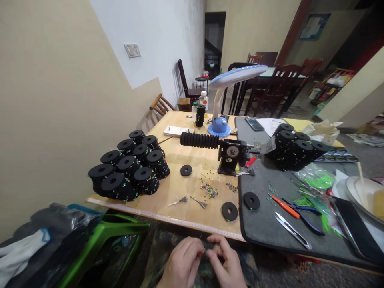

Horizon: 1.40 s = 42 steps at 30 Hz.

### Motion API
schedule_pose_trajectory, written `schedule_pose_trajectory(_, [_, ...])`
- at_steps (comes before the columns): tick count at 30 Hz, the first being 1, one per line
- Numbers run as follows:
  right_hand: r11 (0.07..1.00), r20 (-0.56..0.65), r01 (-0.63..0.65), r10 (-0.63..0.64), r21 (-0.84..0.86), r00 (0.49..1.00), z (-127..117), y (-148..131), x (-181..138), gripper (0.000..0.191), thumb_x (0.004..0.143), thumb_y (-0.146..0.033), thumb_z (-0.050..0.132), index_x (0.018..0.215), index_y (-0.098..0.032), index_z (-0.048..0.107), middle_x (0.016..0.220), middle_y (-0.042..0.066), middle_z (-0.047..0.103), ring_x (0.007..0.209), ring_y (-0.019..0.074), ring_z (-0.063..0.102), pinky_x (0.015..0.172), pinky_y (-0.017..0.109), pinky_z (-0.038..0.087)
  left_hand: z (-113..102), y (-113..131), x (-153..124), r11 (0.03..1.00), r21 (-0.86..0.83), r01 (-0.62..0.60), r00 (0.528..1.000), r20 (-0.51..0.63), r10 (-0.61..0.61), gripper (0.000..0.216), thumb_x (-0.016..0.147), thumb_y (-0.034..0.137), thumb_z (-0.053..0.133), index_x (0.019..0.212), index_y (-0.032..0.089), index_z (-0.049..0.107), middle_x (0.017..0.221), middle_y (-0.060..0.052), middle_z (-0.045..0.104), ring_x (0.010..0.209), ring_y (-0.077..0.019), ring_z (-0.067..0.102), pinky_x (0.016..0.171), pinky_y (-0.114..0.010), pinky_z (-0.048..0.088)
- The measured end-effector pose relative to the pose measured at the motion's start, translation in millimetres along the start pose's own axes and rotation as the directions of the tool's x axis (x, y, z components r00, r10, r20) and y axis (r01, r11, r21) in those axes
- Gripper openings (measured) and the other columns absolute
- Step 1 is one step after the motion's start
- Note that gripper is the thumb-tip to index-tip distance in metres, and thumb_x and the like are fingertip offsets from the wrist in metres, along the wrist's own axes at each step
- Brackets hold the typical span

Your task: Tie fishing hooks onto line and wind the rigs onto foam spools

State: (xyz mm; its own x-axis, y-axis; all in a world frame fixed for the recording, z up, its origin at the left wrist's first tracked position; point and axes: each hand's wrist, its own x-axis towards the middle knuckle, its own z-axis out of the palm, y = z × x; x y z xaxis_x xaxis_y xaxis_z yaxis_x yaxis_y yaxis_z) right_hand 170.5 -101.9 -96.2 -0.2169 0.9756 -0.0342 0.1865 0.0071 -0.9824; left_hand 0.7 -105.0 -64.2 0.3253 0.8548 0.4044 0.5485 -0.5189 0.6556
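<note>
My left hand [183, 262] is just below the table's front edge, its thumb and fingers closed in a pinch. A tiny reddish bit shows at its fingertips, too small to name. Close beside it, my right hand [225, 262] has curled fingers, with the thumb toward the left fingertips; whatever it pinches is too fine to make out. Nearest on the table are black foam rings [229, 211], small bundles of fine wire-like strands [199, 202] and a scatter of coloured beads [210, 191]. A hand-cranked black device [232, 156] carries a row of black rings on its shaft.
Stacks of black foam spools [126, 164] stand at the left, more [295, 146] at the right. On the grey mat [255, 236] lie orange-handled pliers [285, 206], scissors-like silver tweezers [292, 231] and a phone [254, 124]. A blue lamp [219, 126] stands behind.
</note>
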Motion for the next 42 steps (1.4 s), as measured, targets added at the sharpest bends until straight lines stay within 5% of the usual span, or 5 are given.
schedule_pose_trajectory(9, [0.952, 0.037, -0.150, 0.146, 0.265, 0.989, 4.5, -6.5, 3.6, 0.045, 0.083, -0.062, 0.059, 0.075, -0.017, 0.059, 0.054, -0.007, 0.043, 0.047, 0.0089, 0.037, 0.047, 0.020, 0.029, 0.0, 3.1, 4.6, 0.999, -0.034, 0.016, 1.000, -0.011, -0.016, 0.019, 0.085, 0.004, 0.044, 0.085, 0.022, 0.050, 0.074, -0.004, 0.062, 0.066, -0.0163, 0.061, 0.062, -0.023, 0.049])
schedule_pose_trajectory(18, [0.759, 0.075, -0.308, 0.326, 0.574, 0.943, 6.3, -8.4, 8.7, 0.048, 0.068, -0.063, 0.074, 0.068, -0.019, 0.053, 0.039, -0.014, 0.035, 0.035, 0.0035, 0.023, 0.038, 0.016, 0.016, 11.3, 0.8, 3.8, 0.905, -0.216, 0.368, 0.929, 0.130, -0.347, 0.012, 0.089, 0.021, 0.051, 0.078, 0.020, 0.053, 0.069, -0.001, 0.059, 0.064, -0.0151, 0.058, 0.062, -0.023, 0.046])
schedule_pose_trajectory(24, [0.659, 0.055, -0.331, 0.403, 0.675, 0.914, 8.0, -3.0, 10.8, 0.047, 0.066, -0.059, 0.076, 0.065, -0.021, 0.048, 0.036, -0.016, 0.030, 0.034, 0.0029, 0.012, 0.035, 0.016, 0.008, 10.7, 2.6, 7.9, 0.858, -0.306, 0.412, 0.909, 0.193, -0.368, 0.014, 0.090, 0.026, 0.050, 0.077, 0.019, 0.052, 0.070, 0.000, 0.055, 0.066, -0.0146, 0.053, 0.062, -0.023, 0.042])
schedule_pose_trajectory(33, [0.746, 0.023, -0.269, 0.323, 0.609, 0.946, 5.0, 3.5, 8.3, 0.047, 0.072, -0.062, 0.071, 0.070, -0.021, 0.048, 0.041, -0.016, 0.027, 0.036, 0.0034, 0.014, 0.037, 0.017, 0.008, 15.5, 3.6, 8.0, 0.655, -0.492, 0.573, 0.819, 0.313, -0.482, 0.026, 0.065, 0.005, 0.065, 0.082, 0.020, 0.051, 0.072, 0.004, 0.053, 0.067, -0.0136, 0.052, 0.063, -0.022, 0.043])
schedule_pose_trajectory(42, [0.821, -0.017, -0.239, 0.290, 0.519, 0.957, 1.4, -0.5, 8.6, 0.051, 0.072, -0.067, 0.068, 0.068, -0.021, 0.047, 0.046, -0.014, 0.028, 0.041, 0.0052, 0.017, 0.042, 0.019, 0.014, 14.3, 9.9, 19.1, 0.435, -0.613, 0.660, 0.728, 0.376, -0.574, 0.005, 0.075, 0.015, 0.057, 0.074, 0.018, 0.053, 0.059, 0.003, 0.057, 0.058, -0.0139, 0.054, 0.061, -0.025, 0.044])
